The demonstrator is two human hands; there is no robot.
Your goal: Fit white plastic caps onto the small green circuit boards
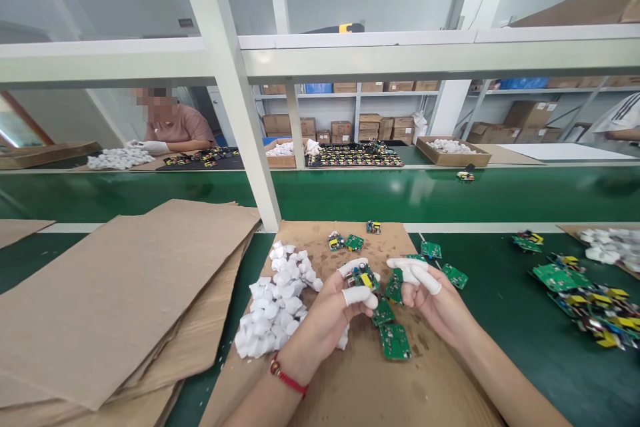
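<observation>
My left hand (325, 310), with white finger cots on thumb and forefinger, grips a small circuit board (363, 277). Its component side, with a yellow part, faces up. To its right, my right hand (430, 293) has its cotted fingertips drawn together in a pinch; what lies between them, if anything, is hidden. Just beside those fingers is a green circuit board (395, 287), partly covered. Below both hands, another green board (395, 341) lies underside up on the cardboard sheet (370, 390). A heap of white, puffy pieces (280, 300) sits left of my left hand.
Brown cardboard sheets (125, 293) are stacked at left. A pile of circuit boards (595, 300) and more white pieces (613, 243) lie at right. A white post (245, 107) rises ahead, before a green belt (350, 193). Across it sits a co-worker (183, 123) wearing white gloves.
</observation>
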